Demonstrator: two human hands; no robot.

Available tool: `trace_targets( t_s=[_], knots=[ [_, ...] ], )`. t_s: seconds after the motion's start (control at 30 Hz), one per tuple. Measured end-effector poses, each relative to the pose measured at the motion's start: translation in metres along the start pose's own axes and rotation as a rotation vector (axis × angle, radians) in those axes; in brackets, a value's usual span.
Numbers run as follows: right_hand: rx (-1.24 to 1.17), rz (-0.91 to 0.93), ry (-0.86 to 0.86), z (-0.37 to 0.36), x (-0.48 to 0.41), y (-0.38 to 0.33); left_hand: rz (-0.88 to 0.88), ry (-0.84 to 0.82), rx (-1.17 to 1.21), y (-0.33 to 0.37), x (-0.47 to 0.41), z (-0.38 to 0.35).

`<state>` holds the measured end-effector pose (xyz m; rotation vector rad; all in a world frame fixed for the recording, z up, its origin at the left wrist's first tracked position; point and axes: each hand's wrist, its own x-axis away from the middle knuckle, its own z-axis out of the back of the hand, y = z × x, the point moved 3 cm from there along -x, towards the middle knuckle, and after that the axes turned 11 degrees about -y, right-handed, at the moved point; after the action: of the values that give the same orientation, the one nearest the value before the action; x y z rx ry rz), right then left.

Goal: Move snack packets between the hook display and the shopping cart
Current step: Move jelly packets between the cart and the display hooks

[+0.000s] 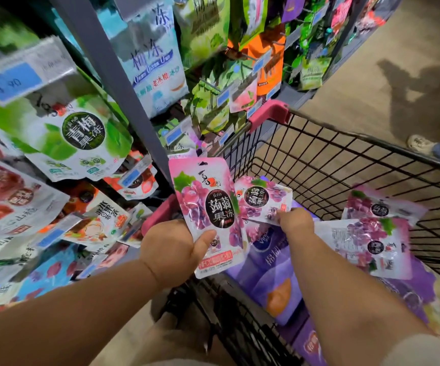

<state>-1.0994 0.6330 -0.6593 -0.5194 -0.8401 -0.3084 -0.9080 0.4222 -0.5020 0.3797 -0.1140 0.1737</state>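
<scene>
My left hand (172, 250) grips a pink grape-jelly packet (208, 207) upright by its lower edge, over the near left corner of the black wire shopping cart (327, 157). My right hand (294, 220) reaches into the cart and pinches a second grape packet (262, 198) by its lower edge. Two more grape packets (371, 244) lie flat in the cart on the right, on purple packs (269, 270). The hook display (81, 133) fills the left, hung with green, red and blue packets.
A grey upright post (123, 83) of the display stands between the left packets and the cart. The cart has pink corner guards (269, 112). Another person's shoes (422, 143) stand on the tan floor beyond the cart at the right.
</scene>
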Motion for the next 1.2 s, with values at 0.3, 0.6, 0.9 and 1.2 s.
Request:
trace_targets(
  t_s=[0.3,0.6,0.9,1.2],
  knots=[
    [-0.162,-0.073,-0.156,-0.040,0.043,0.053,-0.094,0.071,-0.036,0.008,-0.007,0.007],
    [-0.403,-0.142,-0.173,-0.049,0.069,0.111,-0.078,0.011,-0.122,0.017,-0.017,0.010],
    [-0.044,0.073,0.059,-0.011,0.040,0.072,0.022,-0.140,-0.047,0.015,-0.025,0.007],
    [-0.280,0.049,-0.085,-0.028,0.044,0.080,0.026,-0.181,-0.029,0.013,-0.024,0.004]
  ],
)
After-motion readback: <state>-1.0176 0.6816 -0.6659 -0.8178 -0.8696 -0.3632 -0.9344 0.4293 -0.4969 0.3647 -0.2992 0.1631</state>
